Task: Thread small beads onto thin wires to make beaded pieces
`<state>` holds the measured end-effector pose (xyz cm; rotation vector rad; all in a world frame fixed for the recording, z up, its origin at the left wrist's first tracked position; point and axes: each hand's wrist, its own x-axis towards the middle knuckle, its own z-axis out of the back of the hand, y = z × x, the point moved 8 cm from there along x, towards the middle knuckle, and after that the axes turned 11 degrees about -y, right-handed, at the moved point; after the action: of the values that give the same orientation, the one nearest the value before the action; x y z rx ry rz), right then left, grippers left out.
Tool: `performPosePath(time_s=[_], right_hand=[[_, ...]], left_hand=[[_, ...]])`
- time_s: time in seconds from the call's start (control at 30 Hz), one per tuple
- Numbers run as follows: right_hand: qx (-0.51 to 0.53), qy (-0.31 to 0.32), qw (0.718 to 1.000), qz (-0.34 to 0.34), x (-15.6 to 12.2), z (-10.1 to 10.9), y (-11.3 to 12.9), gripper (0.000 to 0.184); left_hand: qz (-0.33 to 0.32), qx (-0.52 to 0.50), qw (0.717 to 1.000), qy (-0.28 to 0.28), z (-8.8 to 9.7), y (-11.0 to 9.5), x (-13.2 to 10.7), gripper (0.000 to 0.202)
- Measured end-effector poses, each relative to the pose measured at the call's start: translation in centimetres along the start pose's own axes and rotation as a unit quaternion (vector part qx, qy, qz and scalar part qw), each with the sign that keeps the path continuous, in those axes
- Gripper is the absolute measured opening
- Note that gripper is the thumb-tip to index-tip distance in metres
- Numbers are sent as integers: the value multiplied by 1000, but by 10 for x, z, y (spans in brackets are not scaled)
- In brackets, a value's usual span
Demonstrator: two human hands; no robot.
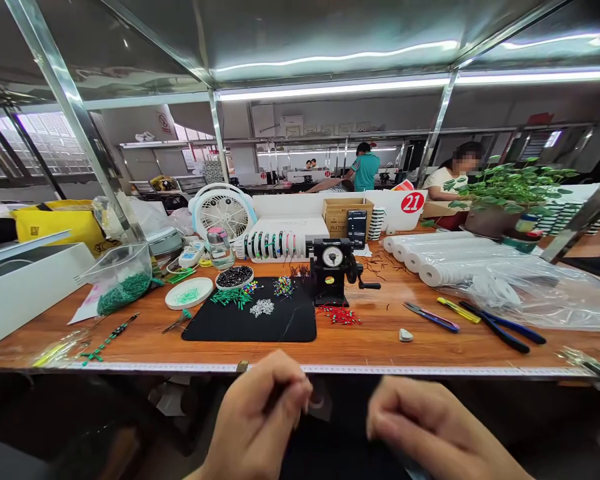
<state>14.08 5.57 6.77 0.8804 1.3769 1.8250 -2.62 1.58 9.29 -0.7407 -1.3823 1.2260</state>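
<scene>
My left hand (pixel 263 413) is held in front of the table's near edge, its thumb and forefinger pinched together. To its right, my right hand (pixel 423 417) is also closed, a little apart from the left. Whatever the fingers hold is too small or hidden to make out. Beyond the hands lies a black mat (pixel 205 328), with silver beads (pixel 262 307), colourful beads (pixel 284 287) and green pieces (pixel 235 299) on it. A black hand-cranked counter (pixel 331 273) stands behind, carrying a row of wound white spools (pixel 275 245). Red cord pieces (pixel 340 315) lie at its base.
A measuring tape (pixel 380 370) runs along the front edge. On the right are scissors (pixel 433 317), a yellow cutter (pixel 459 310), dark pliers (pixel 500 327) and wrapped white rolls (pixel 430 257). A white dish (pixel 189 293), a bag of green cords (pixel 125 283) and a fan (pixel 223 212) stand left.
</scene>
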Motion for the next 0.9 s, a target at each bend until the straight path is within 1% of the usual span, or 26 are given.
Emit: performPosePath(time_s=[0.03,0.1,0.17,0.2,0.27,0.37,0.43,0.57,0.7,0.8,0.9], right_hand=[[26,2,1000,-16,6,-3,-6,29],[93,32,994,-48,14,-16,-20,30],[150,65,984,-70,18,-31,-30,29],[166,67,981,-76,20,-35,-33,29],[171,31,982,-74,22,-37,-35,26],[136,-36,989,-43,24,-32,-33,21],[111,-55,992,-26,25,-30,-33,19],[90,-54,994,-22,25,-30,-39,19],[117,-60,991,-31,26,-32,-46,18],[151,-66,984,-65,28,-34,-58,18],[199,-54,973,-103,29,-37,-67,21]], left_hand=[[57,-19,998,-14,-3,14,4,19],[154,-69,986,1,-15,38,7,23],[199,-105,974,20,-24,51,5,24],[211,-116,970,28,-26,56,4,24],[224,-134,965,34,-29,61,1,25],[231,-144,962,31,-31,65,-2,25],[235,-145,961,32,-33,68,-4,26],[237,-143,960,31,-34,77,-9,25],[224,-145,964,11,-32,85,-11,22],[233,-163,959,-1,-32,91,-11,23],[254,-184,949,6,-34,94,-9,23]])
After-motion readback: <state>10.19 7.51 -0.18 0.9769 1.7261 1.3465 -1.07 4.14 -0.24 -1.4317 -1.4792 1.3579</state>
